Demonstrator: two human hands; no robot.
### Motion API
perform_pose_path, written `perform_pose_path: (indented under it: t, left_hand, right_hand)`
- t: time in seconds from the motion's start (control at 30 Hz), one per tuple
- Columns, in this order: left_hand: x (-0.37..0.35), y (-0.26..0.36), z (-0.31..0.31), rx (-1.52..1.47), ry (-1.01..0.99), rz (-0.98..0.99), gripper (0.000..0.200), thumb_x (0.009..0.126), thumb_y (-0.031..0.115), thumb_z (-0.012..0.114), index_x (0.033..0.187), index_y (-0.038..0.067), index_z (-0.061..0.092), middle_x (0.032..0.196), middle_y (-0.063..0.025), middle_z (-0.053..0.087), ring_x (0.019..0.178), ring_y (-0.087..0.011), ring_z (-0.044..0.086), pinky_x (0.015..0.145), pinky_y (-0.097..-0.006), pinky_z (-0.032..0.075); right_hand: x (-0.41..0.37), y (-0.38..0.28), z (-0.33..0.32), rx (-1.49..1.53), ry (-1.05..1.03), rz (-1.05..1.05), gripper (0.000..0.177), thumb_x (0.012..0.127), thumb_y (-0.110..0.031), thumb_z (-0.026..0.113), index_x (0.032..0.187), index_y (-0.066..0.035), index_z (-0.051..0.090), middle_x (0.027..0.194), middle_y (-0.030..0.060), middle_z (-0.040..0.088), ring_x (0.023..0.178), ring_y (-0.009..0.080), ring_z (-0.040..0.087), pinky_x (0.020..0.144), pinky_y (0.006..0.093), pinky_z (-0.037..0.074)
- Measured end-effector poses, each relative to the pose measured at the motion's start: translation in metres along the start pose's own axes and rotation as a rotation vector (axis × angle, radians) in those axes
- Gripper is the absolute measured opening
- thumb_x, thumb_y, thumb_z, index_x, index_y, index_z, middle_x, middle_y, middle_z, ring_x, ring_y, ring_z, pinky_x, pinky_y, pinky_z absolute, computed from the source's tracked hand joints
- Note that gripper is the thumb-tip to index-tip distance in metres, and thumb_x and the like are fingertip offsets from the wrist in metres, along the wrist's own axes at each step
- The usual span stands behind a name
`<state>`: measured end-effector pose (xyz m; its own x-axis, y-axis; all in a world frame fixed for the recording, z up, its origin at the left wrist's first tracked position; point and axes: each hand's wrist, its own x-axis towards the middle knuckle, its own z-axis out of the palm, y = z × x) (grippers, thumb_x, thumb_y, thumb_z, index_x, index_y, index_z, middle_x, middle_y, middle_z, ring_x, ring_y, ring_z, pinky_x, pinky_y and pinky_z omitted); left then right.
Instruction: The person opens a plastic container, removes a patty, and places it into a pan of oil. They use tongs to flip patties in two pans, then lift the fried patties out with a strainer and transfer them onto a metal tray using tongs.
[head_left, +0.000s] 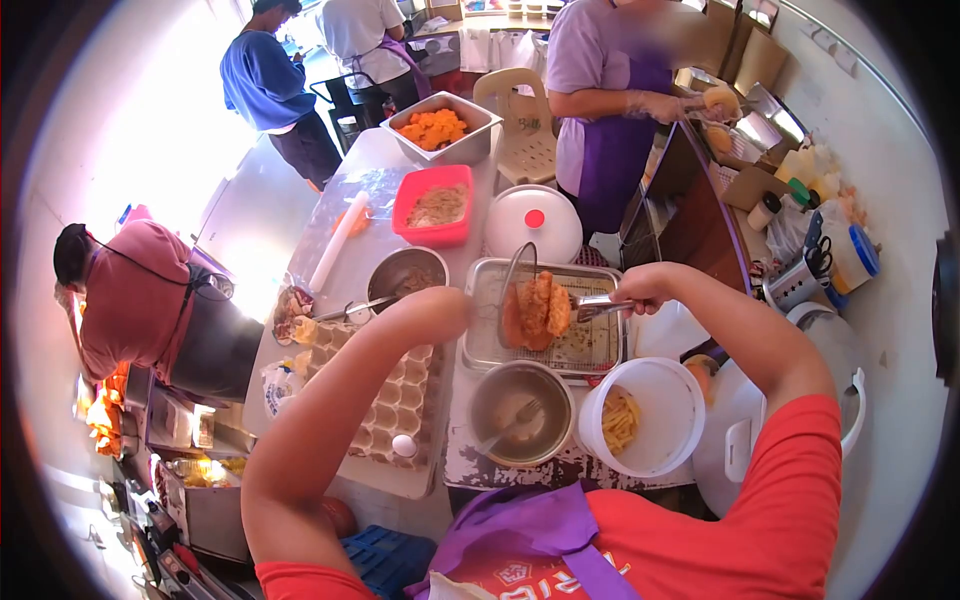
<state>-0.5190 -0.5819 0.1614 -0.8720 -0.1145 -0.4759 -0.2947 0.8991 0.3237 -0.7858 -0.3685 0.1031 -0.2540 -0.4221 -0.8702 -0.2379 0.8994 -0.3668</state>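
My right hand (pixel 645 287) is closed around metal tongs (pixel 598 306), whose tips meet golden-brown breaded fried pieces (pixel 538 310). These pieces are over a wire rack set in a metal tray (pixel 590 350). Beside them, a round wire-rimmed strainer (pixel 517 262) stands tilted up at the tray's left side. My left hand (pixel 455 312) is next to that strainer and seems to hold it, though its fingers are blurred and turned out of sight. In front of the tray are a metal bowl (pixel 480 415) with a fork in it and a white tub (pixel 675 420) containing fries.
An egg carton (pixel 375 415) holding one egg lies under my left arm. Farther back are a pink tub (pixel 432 233), a steel pan (pixel 470 150) of orange food and a white lid (pixel 550 215). A gloved co-worker (pixel 610 140) stands at the far right; several other people are around.
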Motion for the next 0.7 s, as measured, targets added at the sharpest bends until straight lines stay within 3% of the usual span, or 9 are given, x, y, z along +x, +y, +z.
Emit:
perform_pose_path:
  t: [0.17,0.27,0.37,0.53,0.63,0.7]
  left_hand:
    - [0.006,-0.001,-0.004,0.149,0.021,-0.018,0.028,0.088,0.025,0.050,0.104,0.006,0.062,0.091,-0.0169,0.064,0.088,-0.0318,0.061,0.078,-0.0417,0.046]
    - [-0.007,0.010,-0.018,0.136,-0.032,-0.098,0.027,0.088,0.025,0.050,0.103,0.006,0.062,0.093,-0.0176,0.063,0.091,-0.0332,0.060,0.080,-0.0426,0.045]
    - [-0.015,0.002,-0.016,0.085,-0.005,-0.184,0.026,0.088,0.025,0.050,0.101,0.006,0.062,0.095,-0.0178,0.063,0.091,-0.0335,0.060,0.079,-0.0427,0.045]
    - [-0.038,-0.011,-0.006,0.038,0.113,-0.204,0.026,0.089,0.025,0.050,0.103,0.008,0.062,0.095,-0.0169,0.063,0.089,-0.0346,0.059,0.077,-0.0420,0.045]
    - [-0.067,-0.008,-0.005,-0.138,0.141,-0.301,0.029,0.090,0.026,0.049,0.110,0.007,0.060,0.088,-0.0155,0.063,0.083,-0.0281,0.061,0.072,-0.0381,0.046]
    - [-0.078,-0.026,0.012,-0.235,0.197,-0.246,0.031,0.091,0.026,0.050,0.113,0.007,0.058,0.081,-0.0119,0.061,0.077,-0.0221,0.060,0.070,-0.0349,0.046]
  right_hand:
    - [0.003,-0.001,0.007,-0.348,0.078,0.044,0.020,0.086,-0.017,0.054,0.091,0.000,0.060,0.080,0.0102,0.062,0.049,0.0142,0.051,0.044,0.0291,0.044]
    - [0.007,-0.004,0.007,-1.400,-0.063,-0.186,0.022,0.081,-0.015,0.051,0.089,-0.001,0.066,0.083,0.0127,0.066,0.068,0.0230,0.064,0.054,0.0352,0.050]
    - [-0.027,-0.011,0.028,-1.137,0.399,-0.093,0.026,0.076,-0.014,0.052,0.092,-0.002,0.067,0.092,0.0142,0.067,0.084,0.0274,0.066,0.067,0.0387,0.052]
    - [-0.046,-0.025,0.035,-1.173,0.390,-0.030,0.028,0.076,-0.017,0.053,0.097,-0.006,0.068,0.101,0.0121,0.066,0.093,0.0271,0.064,0.075,0.0402,0.051]
    - [-0.040,-0.021,0.037,-1.171,0.403,-0.047,0.029,0.076,-0.017,0.054,0.098,-0.006,0.069,0.102,0.0118,0.066,0.094,0.0264,0.064,0.075,0.0404,0.051]
    - [-0.027,-0.006,0.036,-1.135,0.432,-0.097,0.028,0.077,-0.017,0.053,0.097,-0.003,0.067,0.096,0.0143,0.067,0.088,0.0274,0.065,0.071,0.0407,0.052]
